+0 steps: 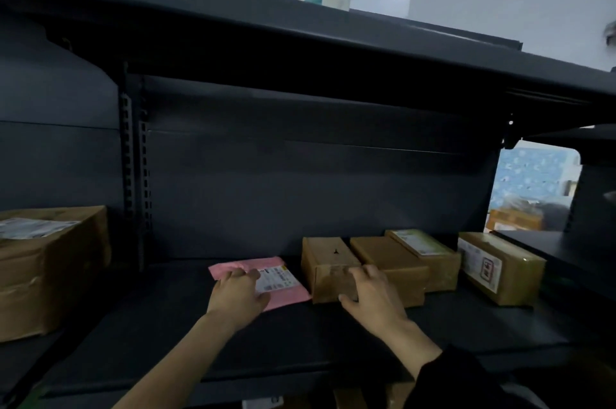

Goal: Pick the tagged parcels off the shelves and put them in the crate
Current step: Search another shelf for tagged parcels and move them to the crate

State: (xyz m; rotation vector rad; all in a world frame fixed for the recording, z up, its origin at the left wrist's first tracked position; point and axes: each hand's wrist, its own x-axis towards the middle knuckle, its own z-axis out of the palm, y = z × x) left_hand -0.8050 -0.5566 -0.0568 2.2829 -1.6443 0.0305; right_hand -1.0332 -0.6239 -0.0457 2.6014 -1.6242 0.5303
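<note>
Parcels on a dark shelf (166, 338), lower half of the frame, with no crate in sight. At the far left sits a large carton (50, 275), its label on top, bulky and probably the heaviest here. Left of centre lies a pink mailer (283, 282), flat, a printed tag on its upper face. The left hand (238, 293) rests on its near corner with fingers bent onto it, but whether they pinch or merely press cannot be told. The mailer looks thin, soft and light, and its film is likely slick, so an edge pinch between thumb and fingers should suit it. Just right of it, the right hand (373, 298) grasps the near end of a small carton (325, 258), fingers over the top and thumb on the front face. Stiff board with glossy tape suggests a firm hold across opposite faces. Three further cartons (430, 253) stand to the right, two of them showing labels.
</note>
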